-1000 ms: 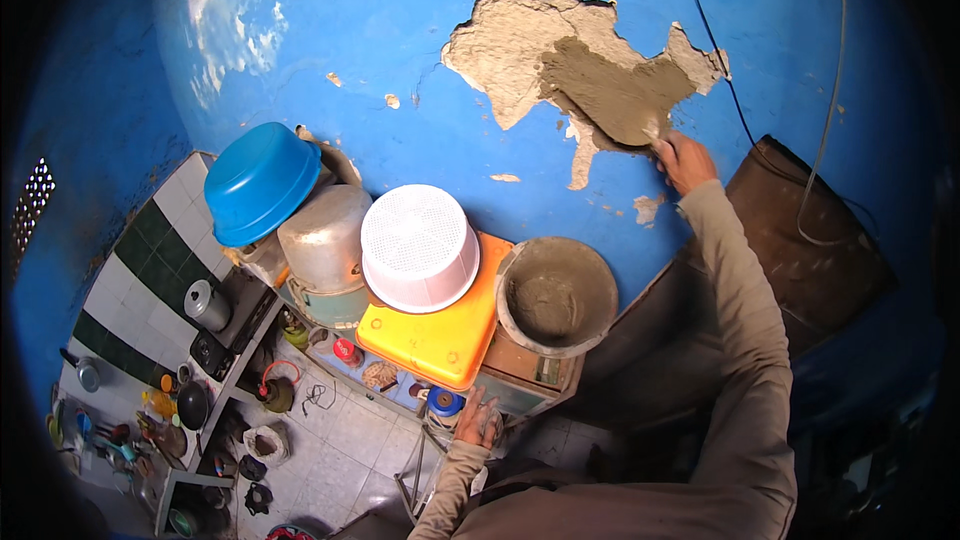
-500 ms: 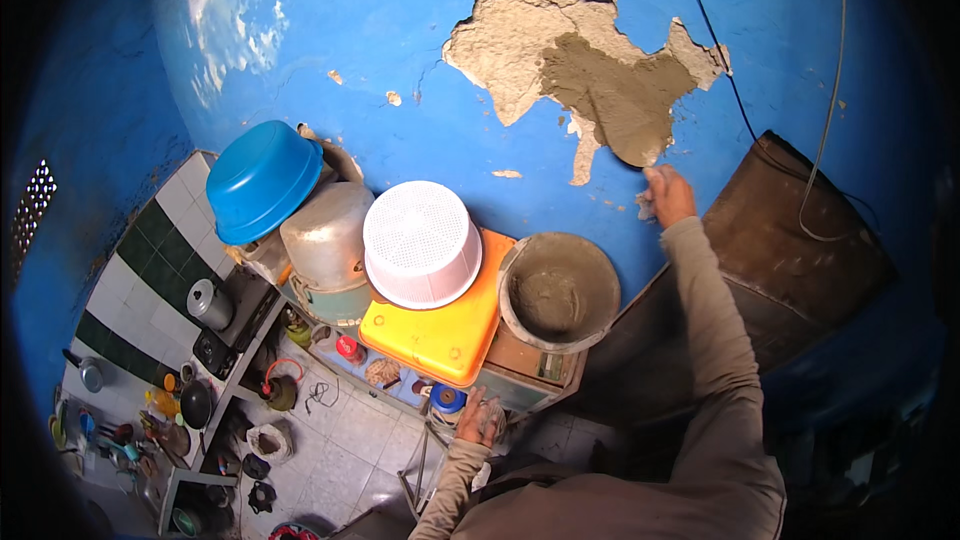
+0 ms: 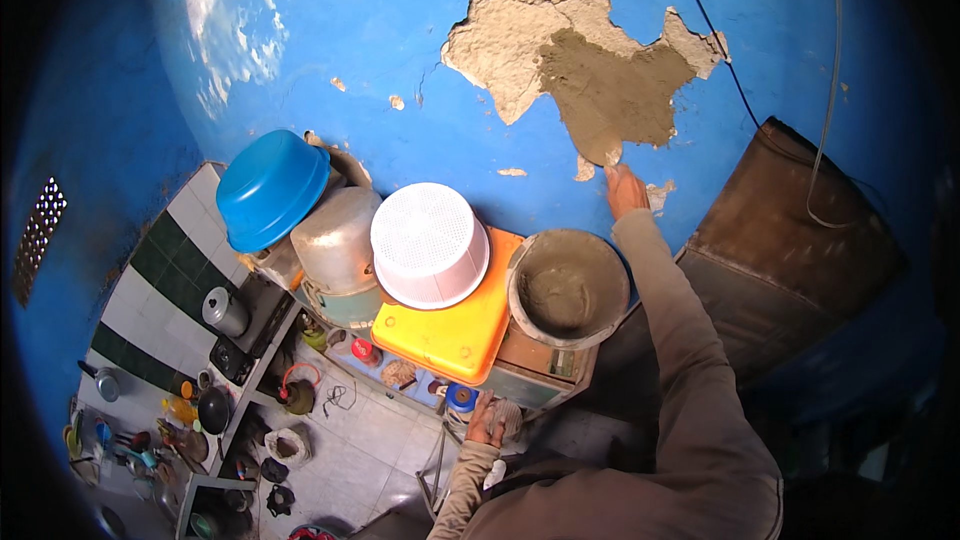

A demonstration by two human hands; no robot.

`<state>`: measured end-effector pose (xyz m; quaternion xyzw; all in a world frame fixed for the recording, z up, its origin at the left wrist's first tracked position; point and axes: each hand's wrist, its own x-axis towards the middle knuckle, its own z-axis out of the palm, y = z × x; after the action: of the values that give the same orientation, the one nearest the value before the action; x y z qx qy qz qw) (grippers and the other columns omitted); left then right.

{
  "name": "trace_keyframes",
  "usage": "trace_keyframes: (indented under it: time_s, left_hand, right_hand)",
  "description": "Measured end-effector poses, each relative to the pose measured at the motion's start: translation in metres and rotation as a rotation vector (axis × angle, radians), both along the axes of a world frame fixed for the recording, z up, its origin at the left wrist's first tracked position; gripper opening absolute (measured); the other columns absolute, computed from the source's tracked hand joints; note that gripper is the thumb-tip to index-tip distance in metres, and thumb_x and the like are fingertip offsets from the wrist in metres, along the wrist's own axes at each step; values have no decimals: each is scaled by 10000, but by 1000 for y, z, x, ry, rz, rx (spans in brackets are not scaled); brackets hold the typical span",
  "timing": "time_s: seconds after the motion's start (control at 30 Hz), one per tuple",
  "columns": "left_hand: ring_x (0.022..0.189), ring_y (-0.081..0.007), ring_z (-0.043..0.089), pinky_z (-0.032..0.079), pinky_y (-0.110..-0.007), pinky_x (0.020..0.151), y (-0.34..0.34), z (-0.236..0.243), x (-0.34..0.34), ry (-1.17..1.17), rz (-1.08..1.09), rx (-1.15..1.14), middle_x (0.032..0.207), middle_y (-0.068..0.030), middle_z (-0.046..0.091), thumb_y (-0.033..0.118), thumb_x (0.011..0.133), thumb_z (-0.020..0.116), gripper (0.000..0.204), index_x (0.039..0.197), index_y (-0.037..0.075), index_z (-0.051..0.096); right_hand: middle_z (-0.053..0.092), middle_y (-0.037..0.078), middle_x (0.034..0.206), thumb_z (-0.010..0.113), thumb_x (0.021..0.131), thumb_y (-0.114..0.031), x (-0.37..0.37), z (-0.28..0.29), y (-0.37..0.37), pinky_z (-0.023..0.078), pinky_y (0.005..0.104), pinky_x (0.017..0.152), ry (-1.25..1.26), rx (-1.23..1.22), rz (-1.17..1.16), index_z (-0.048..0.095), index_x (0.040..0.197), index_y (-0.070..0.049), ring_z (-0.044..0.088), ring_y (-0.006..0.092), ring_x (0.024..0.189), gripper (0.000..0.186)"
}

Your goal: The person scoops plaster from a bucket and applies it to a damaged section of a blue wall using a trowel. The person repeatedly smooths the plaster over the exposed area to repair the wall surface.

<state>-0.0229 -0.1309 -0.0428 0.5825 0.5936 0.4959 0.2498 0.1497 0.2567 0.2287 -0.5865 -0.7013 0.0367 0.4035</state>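
My right hand (image 3: 626, 190) is raised to the blue wall, its fingers closed on a plaster-smeared trowel (image 3: 598, 148). The rounded blade lies against the lower edge of a wet grey-brown plaster patch (image 3: 625, 90); the grip is hidden by my hand. Around that patch shows bare, pale, broken wall (image 3: 505, 45). Low down, my left hand (image 3: 487, 420) is at the cabinet's front edge, fingers stretched and apart, beside a blue-lidded container (image 3: 461, 398). A bucket of wet mortar (image 3: 568, 290) stands on the cabinet below my right hand.
Left of the bucket sit a yellow tray (image 3: 445, 340), a white perforated basket (image 3: 428, 245), a metal pot (image 3: 338, 240) and a blue basin (image 3: 270, 190). A large brown panel (image 3: 800, 230) leans at right. Cables (image 3: 835, 70) hang down the wall. Kitchenware crowds the lower left.
My right hand has swept the trowel left and slightly down along the wall. Wet plaster now covers more of the patch's lower left part. My left hand stays by the cabinet edge.
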Motion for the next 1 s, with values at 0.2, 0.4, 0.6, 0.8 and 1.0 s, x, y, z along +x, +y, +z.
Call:
trace_keyframes:
  time_s: [0.2, 0.4, 0.6, 0.8, 1.0]
  left_hand:
    - [1293, -389, 383, 307, -399, 1079, 2, -4, -9, 40, 0, 0, 1373, -189, 440, 49, 823, 591, 377, 1199, 36, 573]
    - [1299, -385, 377, 308, -398, 1077, 8, -8, -11, 58, -70, -4, 1374, -187, 432, 87, 826, 588, 385, 1210, 54, 577]
    - [1310, -380, 379, 307, -420, 1074, 4, -3, -4, -6, -97, -8, 1373, -194, 444, 7, 815, 597, 379, 1189, 71, 590]
    - [1302, -384, 382, 308, -407, 1078, -5, -21, -6, 24, -108, 11, 1378, -198, 437, 34, 819, 591, 412, 1227, 85, 571]
    - [1298, -378, 393, 330, -409, 1065, -12, -26, -14, 48, -89, -5, 1363, -202, 451, 14, 814, 584, 414, 1222, 87, 577]
  right_hand:
    - [613, 291, 936, 467, 941, -330, 12, -3, -31, 438, 519, 767, 58, -18, 71, 570, 1005, -4, 558, 482, 912, 348]
    - [615, 294, 943, 465, 941, -311, -18, 23, -3, 442, 526, 779, 19, 125, 22, 557, 1024, -1, 568, 476, 909, 333]
    - [612, 310, 940, 450, 938, -335, -5, 24, -10, 445, 535, 776, 91, 25, -77, 548, 1042, -13, 567, 495, 901, 352]
    - [628, 273, 922, 457, 934, -357, 29, 15, -15, 450, 518, 767, 145, -33, -108, 557, 1029, -15, 577, 475, 896, 369]
    - [627, 262, 890, 471, 939, -339, 55, -7, -25, 445, 505, 736, 150, 83, -58, 573, 960, -24, 583, 457, 871, 332]
